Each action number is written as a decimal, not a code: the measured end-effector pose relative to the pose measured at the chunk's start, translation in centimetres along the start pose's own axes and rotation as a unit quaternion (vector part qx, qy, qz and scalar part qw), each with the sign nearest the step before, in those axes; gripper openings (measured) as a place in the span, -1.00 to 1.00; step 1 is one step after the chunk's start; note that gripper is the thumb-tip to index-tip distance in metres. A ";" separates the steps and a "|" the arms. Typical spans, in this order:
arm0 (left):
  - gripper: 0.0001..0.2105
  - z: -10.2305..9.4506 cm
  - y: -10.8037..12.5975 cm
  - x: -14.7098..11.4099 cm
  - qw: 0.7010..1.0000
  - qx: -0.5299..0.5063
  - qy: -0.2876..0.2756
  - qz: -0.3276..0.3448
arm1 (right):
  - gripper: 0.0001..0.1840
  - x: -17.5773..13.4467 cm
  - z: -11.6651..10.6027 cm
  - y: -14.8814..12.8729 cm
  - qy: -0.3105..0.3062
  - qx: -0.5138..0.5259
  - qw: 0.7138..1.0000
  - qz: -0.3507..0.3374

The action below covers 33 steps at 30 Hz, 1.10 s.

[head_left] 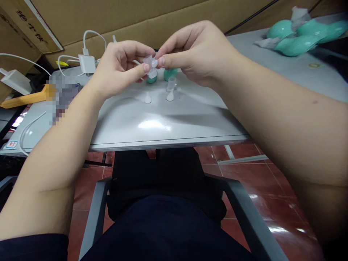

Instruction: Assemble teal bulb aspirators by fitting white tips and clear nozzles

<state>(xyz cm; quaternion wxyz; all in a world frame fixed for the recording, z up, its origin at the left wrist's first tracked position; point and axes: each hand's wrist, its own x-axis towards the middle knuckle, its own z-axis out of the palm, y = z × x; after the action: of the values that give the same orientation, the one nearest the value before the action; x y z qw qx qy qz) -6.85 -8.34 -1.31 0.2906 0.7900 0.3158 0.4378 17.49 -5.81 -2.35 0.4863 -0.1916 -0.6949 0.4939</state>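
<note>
Navy shirt (pixel 163 228) is nearest cam, w/ our black trousers (pixel 176 174) just past it. We hold a small translucent plastic pc (pixel 148 65) up over the white table (pixel 125 127), nr its far side. Our L hand (pixel 116 67) grips it btwn thumb & bent fingers; our R hand (pixel 202 54) pinches its small clear end, thumb + index closed. On tabletop we see 2 white cones (pixel 170 96), a clear cup (pixel 172 83) behind the R one, & 2 teal round items (pixel 170 74), partly hidden. Teal bundle (pixel 301 36) lies far R; white charger (pixel 87 64) stands L.
</note>
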 end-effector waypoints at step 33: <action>-0.68 -0.2 -3.1 0.8 0.994 -0.097 -0.038 0.046 | -0.69 0.4 -0.5 1.1 -0.061 0.031 0.997 -0.024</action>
<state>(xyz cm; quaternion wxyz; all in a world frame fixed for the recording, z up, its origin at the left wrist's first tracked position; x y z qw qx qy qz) -7.43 -5.78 -3.11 0.3572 0.7879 0.2241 0.4488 17.53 -4.74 -3.14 0.4602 -0.1291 -0.7119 0.5146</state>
